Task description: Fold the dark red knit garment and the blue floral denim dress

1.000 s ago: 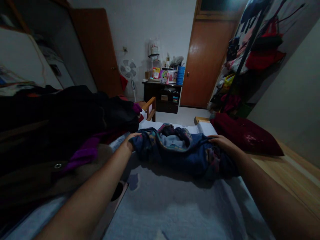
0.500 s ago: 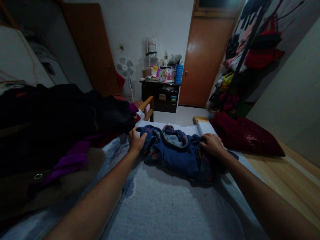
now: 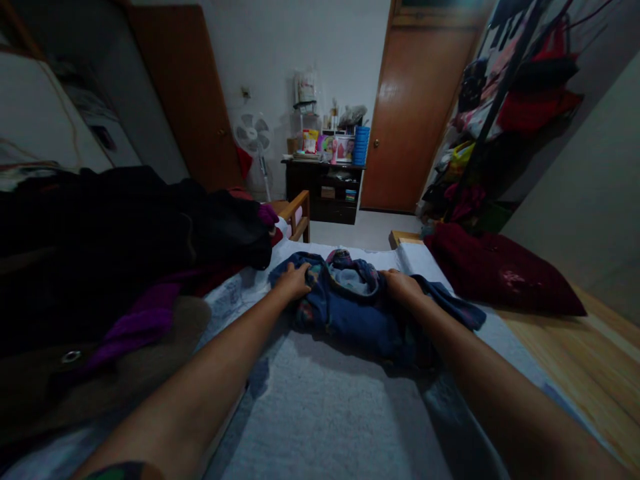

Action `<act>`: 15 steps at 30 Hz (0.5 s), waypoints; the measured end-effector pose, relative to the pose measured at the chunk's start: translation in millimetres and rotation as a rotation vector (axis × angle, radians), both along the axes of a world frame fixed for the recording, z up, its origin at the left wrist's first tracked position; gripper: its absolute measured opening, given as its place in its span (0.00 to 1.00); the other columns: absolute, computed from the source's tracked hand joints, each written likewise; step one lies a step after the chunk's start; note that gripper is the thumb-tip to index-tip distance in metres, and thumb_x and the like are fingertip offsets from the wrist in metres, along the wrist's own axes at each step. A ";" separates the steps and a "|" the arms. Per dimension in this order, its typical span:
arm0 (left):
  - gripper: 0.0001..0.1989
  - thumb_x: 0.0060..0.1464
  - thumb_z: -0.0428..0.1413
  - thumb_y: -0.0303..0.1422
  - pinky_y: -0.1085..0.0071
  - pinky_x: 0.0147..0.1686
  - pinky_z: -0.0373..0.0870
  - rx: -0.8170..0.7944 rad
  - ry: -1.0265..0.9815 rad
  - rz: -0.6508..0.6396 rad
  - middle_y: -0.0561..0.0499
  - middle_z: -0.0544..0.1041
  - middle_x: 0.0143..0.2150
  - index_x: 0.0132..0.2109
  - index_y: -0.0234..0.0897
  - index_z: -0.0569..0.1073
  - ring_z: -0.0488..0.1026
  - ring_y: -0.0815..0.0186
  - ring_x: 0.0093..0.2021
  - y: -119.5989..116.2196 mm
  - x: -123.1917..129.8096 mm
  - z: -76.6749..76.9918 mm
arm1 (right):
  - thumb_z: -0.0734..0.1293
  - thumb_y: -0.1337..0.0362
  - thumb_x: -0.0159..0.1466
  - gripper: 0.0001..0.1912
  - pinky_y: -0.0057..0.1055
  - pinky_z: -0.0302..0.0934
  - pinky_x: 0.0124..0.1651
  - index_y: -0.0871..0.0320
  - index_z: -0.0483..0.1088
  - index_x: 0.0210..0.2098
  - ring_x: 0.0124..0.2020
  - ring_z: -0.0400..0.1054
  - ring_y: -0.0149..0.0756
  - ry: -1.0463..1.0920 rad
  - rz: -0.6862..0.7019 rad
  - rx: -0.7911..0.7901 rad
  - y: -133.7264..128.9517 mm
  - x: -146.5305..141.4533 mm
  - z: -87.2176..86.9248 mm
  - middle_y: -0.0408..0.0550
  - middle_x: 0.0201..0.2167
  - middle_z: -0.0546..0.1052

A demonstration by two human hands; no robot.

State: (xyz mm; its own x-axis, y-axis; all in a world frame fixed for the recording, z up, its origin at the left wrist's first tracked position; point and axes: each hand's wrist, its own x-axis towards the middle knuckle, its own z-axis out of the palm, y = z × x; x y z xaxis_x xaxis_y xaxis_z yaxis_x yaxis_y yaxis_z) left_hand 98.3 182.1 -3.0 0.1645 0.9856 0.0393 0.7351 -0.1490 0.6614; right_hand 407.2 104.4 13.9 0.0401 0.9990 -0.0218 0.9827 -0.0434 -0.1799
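Note:
A blue top with a floral pattern (image 3: 345, 319) lies bunched on the pale bed cover (image 3: 330, 413), its round neckline facing up. My left hand (image 3: 294, 283) is closed on the cloth left of the neckline, thumb and fingers pinching it. On the other side of the neckline my right hand (image 3: 403, 288) grips the cloth, its fingertips mostly hidden in the folds. One sleeve spreads out to the right beyond my right wrist, and some cloth extends left past my left hand.
Dark clothes (image 3: 125, 233) are heaped on the left, with a purple garment (image 3: 135, 327) among them. A folded maroon item (image 3: 505, 270) rests at the right by a wooden surface (image 3: 555, 347). Farther back stand a fan (image 3: 253, 133), a dark cabinet (image 3: 320, 193) and a door (image 3: 415, 120).
Both hands have moved inward along the top, closer to the neckline. The right sleeve now lies more exposed beyond my right wrist.

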 end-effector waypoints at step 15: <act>0.09 0.52 0.56 0.31 0.56 0.46 0.63 0.369 0.293 0.239 0.37 0.73 0.46 0.39 0.38 0.79 0.67 0.46 0.50 34.8 -24.0 18.8 | 0.58 0.70 0.60 0.19 0.34 0.70 0.34 0.62 0.66 0.50 0.30 0.74 0.38 0.582 -0.359 0.214 72.0 43.3 1.2 0.55 0.34 0.77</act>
